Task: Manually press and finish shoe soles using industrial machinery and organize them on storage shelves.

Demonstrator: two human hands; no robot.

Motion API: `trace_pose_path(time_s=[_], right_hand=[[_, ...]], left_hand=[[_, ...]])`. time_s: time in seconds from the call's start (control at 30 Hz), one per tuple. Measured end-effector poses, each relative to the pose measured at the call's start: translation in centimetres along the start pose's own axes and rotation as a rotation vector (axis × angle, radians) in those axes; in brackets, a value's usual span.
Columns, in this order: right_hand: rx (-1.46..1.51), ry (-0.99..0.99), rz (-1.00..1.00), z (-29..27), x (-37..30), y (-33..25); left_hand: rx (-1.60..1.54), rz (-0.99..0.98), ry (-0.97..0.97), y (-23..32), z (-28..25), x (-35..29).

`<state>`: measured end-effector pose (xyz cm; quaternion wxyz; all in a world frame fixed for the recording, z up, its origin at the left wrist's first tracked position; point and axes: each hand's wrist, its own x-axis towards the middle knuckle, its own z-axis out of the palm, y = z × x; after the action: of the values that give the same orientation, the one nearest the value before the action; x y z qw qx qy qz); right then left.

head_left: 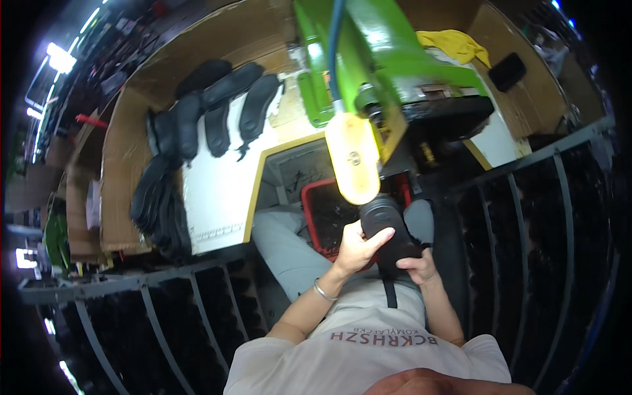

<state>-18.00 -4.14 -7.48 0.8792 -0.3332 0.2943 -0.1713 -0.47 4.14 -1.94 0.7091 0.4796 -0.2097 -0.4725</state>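
Note:
Between my two hands is a black, sole-shaped piece [383,227] with a ribbed far end, held over my lap. My left hand [359,249] grips its left side, thumb lying across the top face. At its near right end my right hand [420,265] is closed on the edge, thumb on top, the other fingers mostly hidden beneath. The far end of the piece lies just below a lit yellow oval lamp [353,158]. Beyond stands a green machine [388,46], whose working part is partly hidden behind the lamp.
Several black curved pieces [258,108] lie on the white tabletop [214,191] at the left, inside cardboard walls [131,131]. A red bin [309,210] sits below the table's cutout. Metal racks [513,217] flank me. A yellow cloth [454,46] lies at the far right.

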Motion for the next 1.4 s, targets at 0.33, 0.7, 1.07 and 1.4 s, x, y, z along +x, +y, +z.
trace_pose_path(time_s=[0.33,0.7,1.07,1.4], right_hand=[[-0.003,-0.086,-0.114,2.4,0.7,0.4],[-0.131,0.248,-0.539,0.8,3.9,-12.2],[-0.256,0.032,-0.565,5.9,8.6,-9.5],[-0.38,-0.018,-0.639,10.4,8.4,-8.5]], left_hand=[[0.229,0.094,0.064,3.3,2.0,3.7],[0.34,0.284,0.178,1.8,1.3,4.2],[0.21,0.246,0.152,5.4,-6.8,1.5],[0.102,0.166,0.297,2.7,-9.1,-2.4]])
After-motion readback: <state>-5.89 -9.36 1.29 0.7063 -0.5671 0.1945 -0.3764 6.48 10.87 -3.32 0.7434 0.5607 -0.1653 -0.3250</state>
